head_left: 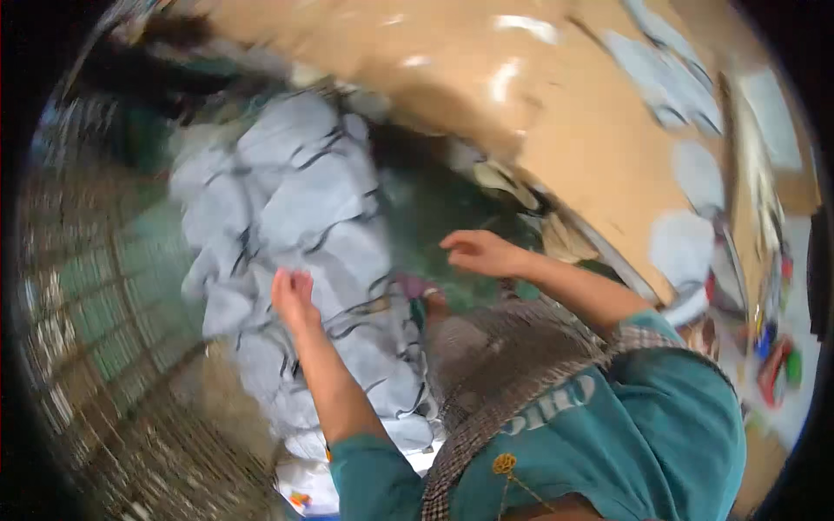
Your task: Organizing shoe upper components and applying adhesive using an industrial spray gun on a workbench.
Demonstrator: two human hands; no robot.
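Observation:
My left hand (pixel 295 297) is over a large heap of pale grey cloth pieces (pixel 313 208) with dark edging. Its fingers are loosely bent and apart, blurred by motion, and I see nothing in them. To the right of the heap, my right hand (pixel 483 253) hovers above the dark green floor (pixel 426 195). Its fingers are half bent and hold nothing that shows. Whether the left hand touches the cloth I cannot tell.
A tan worktable (pixel 573 113) fills the upper right, with more pale grey pieces (pixel 665 74) on its far side. Along the left stands a blurred wire rack (pixel 87 321). Cream scraps (pixel 504 182) lie by the table's near edge. A white bag (pixel 308 486) sits below the heap.

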